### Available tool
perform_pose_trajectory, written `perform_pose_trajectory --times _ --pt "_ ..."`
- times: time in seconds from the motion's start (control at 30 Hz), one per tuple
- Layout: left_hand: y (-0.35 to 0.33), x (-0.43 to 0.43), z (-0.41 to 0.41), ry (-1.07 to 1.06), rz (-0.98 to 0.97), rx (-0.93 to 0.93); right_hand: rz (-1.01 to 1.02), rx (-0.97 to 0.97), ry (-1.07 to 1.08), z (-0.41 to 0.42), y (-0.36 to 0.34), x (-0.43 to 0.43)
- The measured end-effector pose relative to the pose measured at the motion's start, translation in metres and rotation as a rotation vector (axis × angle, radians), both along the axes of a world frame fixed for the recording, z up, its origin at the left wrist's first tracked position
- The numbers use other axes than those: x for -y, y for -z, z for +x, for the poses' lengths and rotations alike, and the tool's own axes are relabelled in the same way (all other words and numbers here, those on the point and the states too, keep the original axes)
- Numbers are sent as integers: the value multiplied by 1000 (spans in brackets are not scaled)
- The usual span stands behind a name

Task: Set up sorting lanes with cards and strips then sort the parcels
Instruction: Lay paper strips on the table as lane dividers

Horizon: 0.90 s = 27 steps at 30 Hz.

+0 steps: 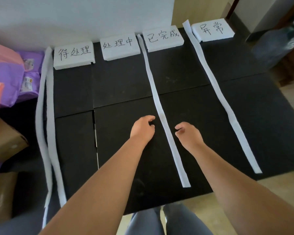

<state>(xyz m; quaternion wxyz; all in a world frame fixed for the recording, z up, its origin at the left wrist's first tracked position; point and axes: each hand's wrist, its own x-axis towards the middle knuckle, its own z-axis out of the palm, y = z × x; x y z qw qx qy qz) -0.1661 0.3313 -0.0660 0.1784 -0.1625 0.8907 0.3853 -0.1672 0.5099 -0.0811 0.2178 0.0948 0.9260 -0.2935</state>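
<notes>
Centrally, the left hand [143, 128] and the right hand [188, 134] hover low over the black mat [122, 85], one on each side of the middle strip [157, 100]. Both hands have loosely curled fingers and grip nothing. Each lies just beside a strip edge, with no visible contact.

The middle strip runs from the far gap between the 处理中 card [120, 48] and the 已完成 card [163, 39] down towards the mat's near edge, bowing slightly. Well apart to the right, the right strip [215, 87] runs from beside the 异常 card [212, 30] to near the mat's near right corner. A broad band of black mat shows between these two strips.

At the mat's left edge, the left strips [48, 99] lie side by side, wavy and close together. The 待处理 card [73, 55] sits just right of their far end. From there to the middle strip is the widest stretch of mat, crossed by panel seams, one of them gaping beside the left forearm.

Left of the mat lie pink and purple mailer bags [8, 73], with cardboard boxes [5, 139] nearer. A water bottle [275, 46] stands off the far right corner. Tan floor [288, 92] borders the mat's right edge.
</notes>
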Motion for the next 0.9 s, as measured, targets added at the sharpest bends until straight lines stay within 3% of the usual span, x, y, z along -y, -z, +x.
perform_pose_trajectory --times 0.3,0.5,0.7,0.9 --pt "17 -56 71 182 -192 -128 -63 59 -74 69 11 -41" --pt "26 -69 70 353 -443 -176 -30 -59 -232 95 19 -45" --pt "35 -66 51 531 -556 -20 30 -137 -325 100 24 -45" --pt "42 -64 54 584 -635 11 36 -176 -410 104 29 -48"
